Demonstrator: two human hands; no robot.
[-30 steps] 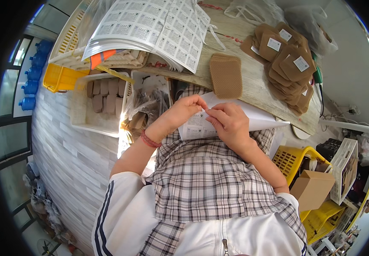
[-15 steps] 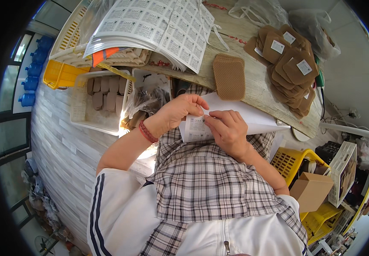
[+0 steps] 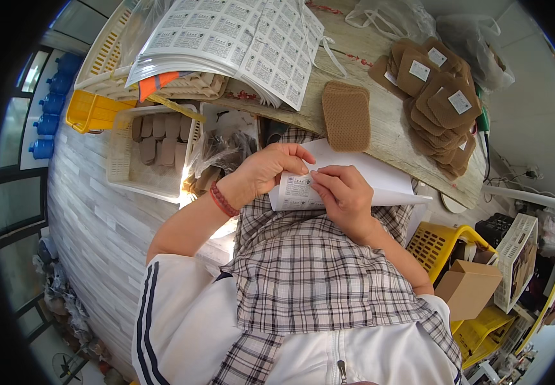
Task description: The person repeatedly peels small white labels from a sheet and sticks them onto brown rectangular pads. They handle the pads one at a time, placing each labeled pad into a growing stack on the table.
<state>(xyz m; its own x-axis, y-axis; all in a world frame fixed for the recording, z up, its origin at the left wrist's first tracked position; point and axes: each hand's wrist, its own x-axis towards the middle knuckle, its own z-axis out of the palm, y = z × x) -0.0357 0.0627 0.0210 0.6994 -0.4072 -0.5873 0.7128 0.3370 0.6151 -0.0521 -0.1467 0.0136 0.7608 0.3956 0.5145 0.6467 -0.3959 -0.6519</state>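
Table [image 3: 386, 131] beyond — sheet [image 3: 298, 194] beneath fingers [image 3: 332, 183]

The label sheet [image 3: 383, 176] is smooth paper, the brown stack [image 3: 346, 117] rough-textured, the tabletop [image 3: 381, 109] wood

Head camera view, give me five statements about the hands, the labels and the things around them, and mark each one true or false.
1. The left hand and right hand are both at a printed label sheet. True.
2. The red bracelet is on the right wrist. False: the bracelet is on the left wrist.
3. The tidy brown pad stack has a white label on top. False: that stack's top is bare.
4. The jumbled brown pile shows several white labels. True.
5. A cardboard box is on the person's left. False: it is on the right.
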